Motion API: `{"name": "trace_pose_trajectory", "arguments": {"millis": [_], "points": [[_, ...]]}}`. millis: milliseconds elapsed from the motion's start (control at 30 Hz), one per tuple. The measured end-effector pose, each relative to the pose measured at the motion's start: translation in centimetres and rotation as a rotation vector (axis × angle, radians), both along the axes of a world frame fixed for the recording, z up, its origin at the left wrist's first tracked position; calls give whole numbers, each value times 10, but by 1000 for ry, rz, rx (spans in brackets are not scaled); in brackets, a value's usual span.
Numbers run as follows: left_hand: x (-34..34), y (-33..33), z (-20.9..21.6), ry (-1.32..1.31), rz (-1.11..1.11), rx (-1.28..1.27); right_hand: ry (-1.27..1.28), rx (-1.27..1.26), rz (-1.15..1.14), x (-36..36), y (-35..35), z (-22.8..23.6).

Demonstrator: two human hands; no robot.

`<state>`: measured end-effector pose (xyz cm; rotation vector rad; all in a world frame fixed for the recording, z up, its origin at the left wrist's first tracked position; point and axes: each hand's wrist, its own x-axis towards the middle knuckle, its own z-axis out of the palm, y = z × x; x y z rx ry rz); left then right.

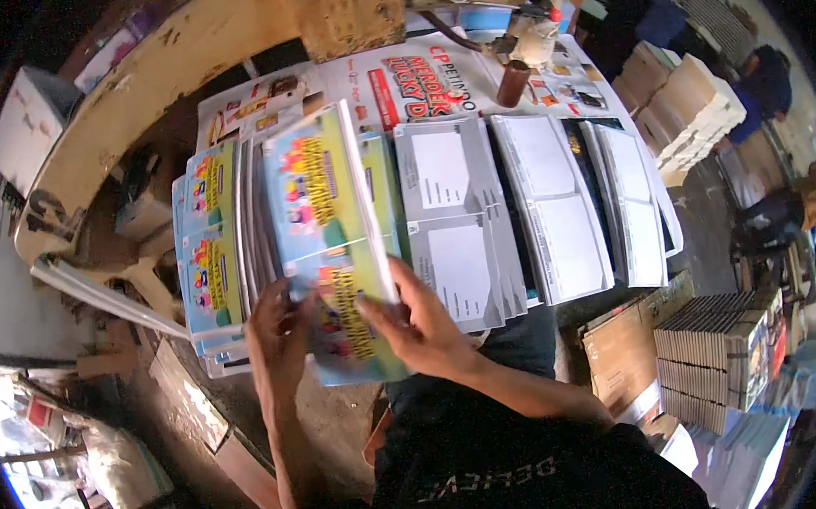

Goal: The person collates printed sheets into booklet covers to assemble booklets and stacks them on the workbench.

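A thick sheaf of printed covers [315,204], light blue and yellow with cartoon figures, is raised and tilted over the table's near edge. My right hand [418,325] grips its right edge, thumb on top and fingers beneath. At its lower left edge, my left hand [276,325] holds it with curled fingers, partly blurred. To the left lies a stack of the same blue-yellow covers [208,235], beside a row of grey-edged sheets leaning together. Right of the sheaf are grey sheets with white panels [453,223], fanned in overlapping layers.
Farther right lie two more piles of white-panelled sheets [556,206]. A machine part with a dark cylinder [512,84] hangs over a printed poster [348,79] covering the table. Bundled books [708,356] and a cardboard box [621,358] stand at right. Another person [767,87] is at far right.
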<state>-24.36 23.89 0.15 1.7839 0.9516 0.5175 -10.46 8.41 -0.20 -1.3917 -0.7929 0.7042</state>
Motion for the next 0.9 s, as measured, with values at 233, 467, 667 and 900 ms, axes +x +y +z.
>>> {"name": "trace_pose_trajectory", "arguments": {"millis": [233,467,667,900], "points": [[-45,98,-26,269,-17,718,-79,93,-49,55,-56,29],[-71,175,-65,512,111,1227,-729,-153,-934,186,-192,-17],[7,122,-17,349,444,1371,-852,-828,-1191,227,-314,-45],[182,-86,33,-152,-384,905,-993,-881,-1173,225,-320,-59]]}}
